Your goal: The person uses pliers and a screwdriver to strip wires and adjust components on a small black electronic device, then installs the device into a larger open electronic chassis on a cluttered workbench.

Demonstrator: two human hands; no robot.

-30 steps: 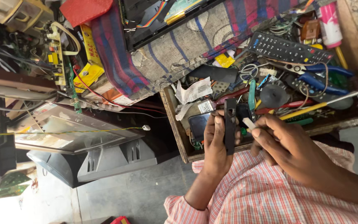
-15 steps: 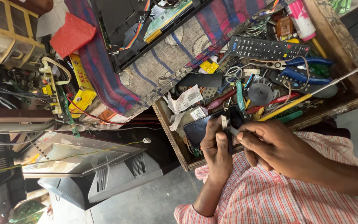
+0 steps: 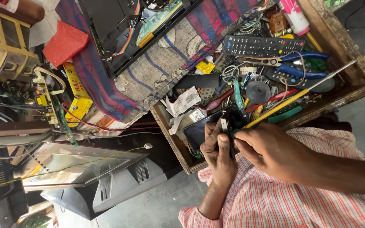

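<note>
The wooden tray (image 3: 362,71) looks rough and worn. Inside it, the remote control (image 3: 260,45) is matt black plastic, the pliers (image 3: 294,65) have glossy blue plastic grips, and crumpled paper slips (image 3: 182,102) lie near its left wall. Beside the tray, the striped cloth (image 3: 165,69) looks coarse and woven.

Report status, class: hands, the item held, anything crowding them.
Left hand and right hand both gripping a small black part. Held over the wooden tool tray. Yellow-handled screwdriver and dark phone close by.

Both hands (image 3: 241,147) grip small dark part (image 3: 229,126) over cluttered wooden tray (image 3: 360,80); black remote (image 3: 260,45) inside.
</note>
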